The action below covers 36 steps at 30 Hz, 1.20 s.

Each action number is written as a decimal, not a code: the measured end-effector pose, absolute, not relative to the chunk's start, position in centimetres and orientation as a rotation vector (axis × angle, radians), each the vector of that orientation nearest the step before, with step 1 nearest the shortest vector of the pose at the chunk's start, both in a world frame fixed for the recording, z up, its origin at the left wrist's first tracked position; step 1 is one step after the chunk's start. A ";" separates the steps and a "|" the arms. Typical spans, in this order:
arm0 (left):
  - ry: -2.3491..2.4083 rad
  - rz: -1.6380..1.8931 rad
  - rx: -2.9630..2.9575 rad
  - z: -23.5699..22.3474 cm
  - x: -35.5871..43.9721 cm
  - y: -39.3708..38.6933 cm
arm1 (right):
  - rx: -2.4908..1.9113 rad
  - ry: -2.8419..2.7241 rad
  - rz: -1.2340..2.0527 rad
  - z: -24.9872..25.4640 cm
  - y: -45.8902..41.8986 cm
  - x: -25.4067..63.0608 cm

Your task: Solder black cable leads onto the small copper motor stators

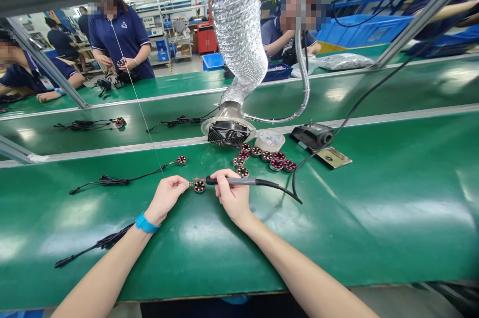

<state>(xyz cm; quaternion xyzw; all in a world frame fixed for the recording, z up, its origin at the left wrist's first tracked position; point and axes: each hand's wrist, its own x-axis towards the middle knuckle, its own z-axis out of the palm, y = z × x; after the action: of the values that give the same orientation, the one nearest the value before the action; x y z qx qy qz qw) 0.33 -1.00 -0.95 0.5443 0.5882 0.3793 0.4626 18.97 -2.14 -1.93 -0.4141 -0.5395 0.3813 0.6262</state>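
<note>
My left hand (pixel 167 197), with a blue wristband, is closed in a pinch on a thin wire end beside a small round motor stator (pixel 199 186) with copper windings. A black cable (pixel 108 241) runs under my left forearm; its far end is hidden. A thin strand of solder wire (pixel 138 101) hangs from above down to my left hand. My right hand (pixel 232 195) is closed around a soldering iron (pixel 232 181). The iron's tip points left, just above the stator; whether they touch I cannot tell.
Several stators (pixel 277 164) lie beside a round white container (pixel 270 140). A fume extraction duct (pixel 239 23) hangs overhead. The soldering iron stand (pixel 312 137) is at right. Another cabled stator (pixel 181 160) lies at left. Co-workers (pixel 119 41) are across the bench.
</note>
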 end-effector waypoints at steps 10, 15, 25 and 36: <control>1.436 0.922 1.351 -0.7 0.4 -1.1 | -0.938 -1.541 0.766 -1.6 -1.7 17.9; 1.428 0.928 1.411 -0.7 0.4 -1.2 | -0.796 -1.726 0.683 -3.1 -0.7 17.3; 1.464 0.900 1.657 -0.2 0.9 -2.0 | -0.750 -1.825 0.595 -3.4 -0.6 17.1; 1.399 0.798 1.362 0.4 0.8 -1.9 | -0.760 -1.804 0.625 -3.7 -0.6 17.2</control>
<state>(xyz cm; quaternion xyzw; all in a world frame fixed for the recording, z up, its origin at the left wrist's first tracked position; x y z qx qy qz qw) 0.80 -1.86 0.45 0.5616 0.5768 0.3289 0.4936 17.24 -0.60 -3.75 -0.3165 -0.7515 0.2604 0.5170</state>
